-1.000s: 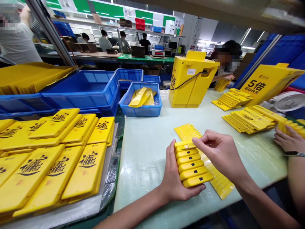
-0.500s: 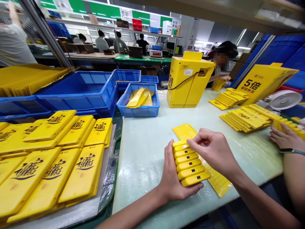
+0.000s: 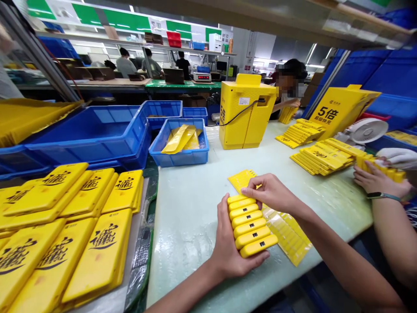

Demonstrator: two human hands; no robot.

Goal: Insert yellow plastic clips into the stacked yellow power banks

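Over the worktable [image 3: 182,208], the left hand [image 3: 228,250] is clasping power banks [image 3: 248,228]; the right hand [image 3: 272,191], hold unclear, is seemingly working one, next needing steadiness.

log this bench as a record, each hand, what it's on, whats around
left hand: gripping a row of yellow cases
right hand: at the row's far end
lying on bench: glossy yellow strips
left side: stacked yellow cases with black lettering
behind: blue bin, yellow box
right side: co-worker's hand
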